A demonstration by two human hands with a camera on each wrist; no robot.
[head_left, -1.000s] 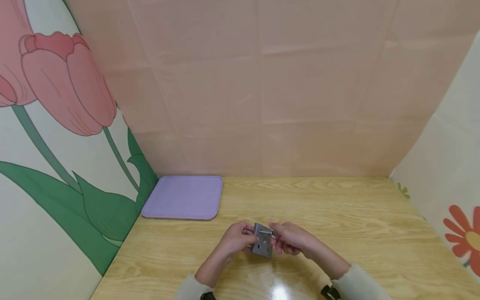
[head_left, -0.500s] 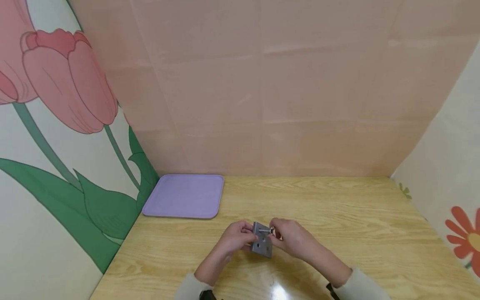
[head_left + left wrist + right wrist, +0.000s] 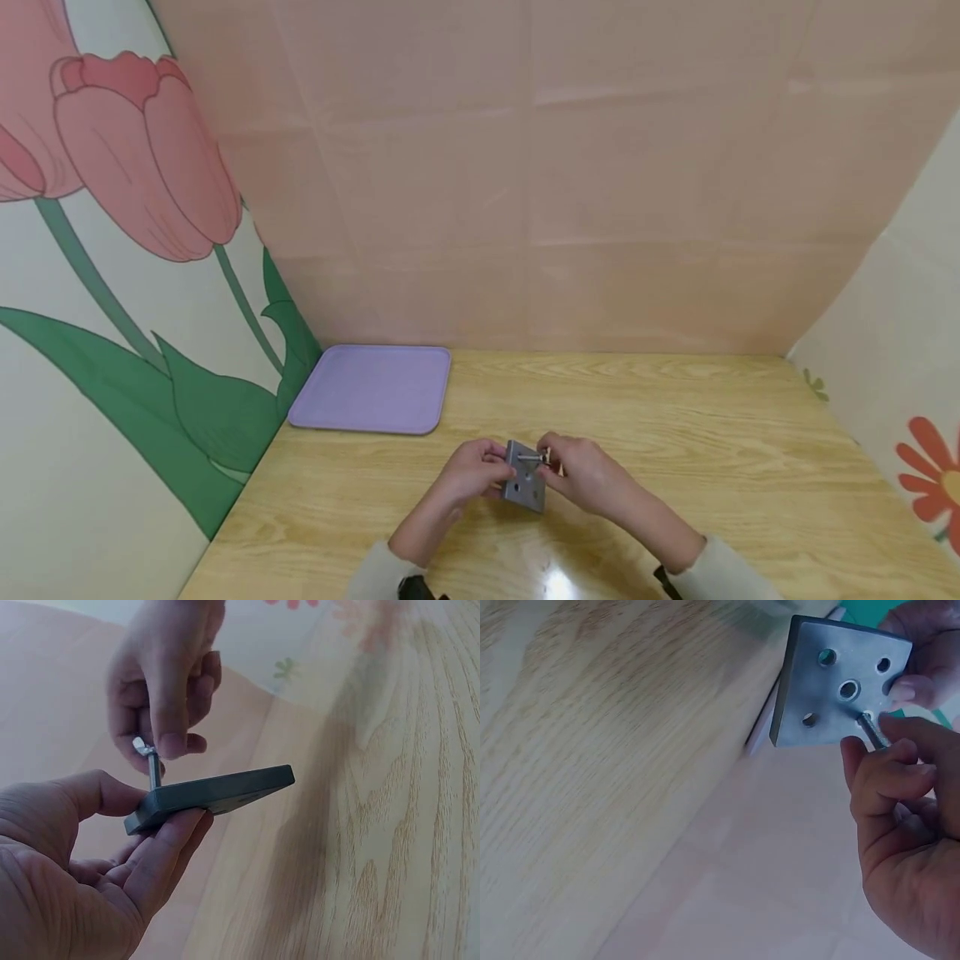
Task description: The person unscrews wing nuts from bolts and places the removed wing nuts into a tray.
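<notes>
My left hand (image 3: 474, 472) grips a grey square metal plate (image 3: 523, 483) by one edge, thumb on one face and fingers on the other. In the right wrist view the plate (image 3: 832, 682) shows several round holes, one at its middle. A silvery wing bolt (image 3: 154, 769) stands out from a corner hole, roughly square to the face. My right hand (image 3: 588, 473) pinches this bolt at its winged head between thumb and fingers. Those fingers partly hide the bolt in the right wrist view. The plate is held tilted, raised off the table.
A lilac tray (image 3: 371, 390) lies at the back left of the wooden table (image 3: 637, 408). A pinkish-brown sheet (image 3: 562, 183) hangs behind, and flower-printed walls stand on both sides.
My right hand has turned about the bolt: its fingers were curled below, and now its back faces up with the thumb lower. The left hand and plate have hardly moved.
</notes>
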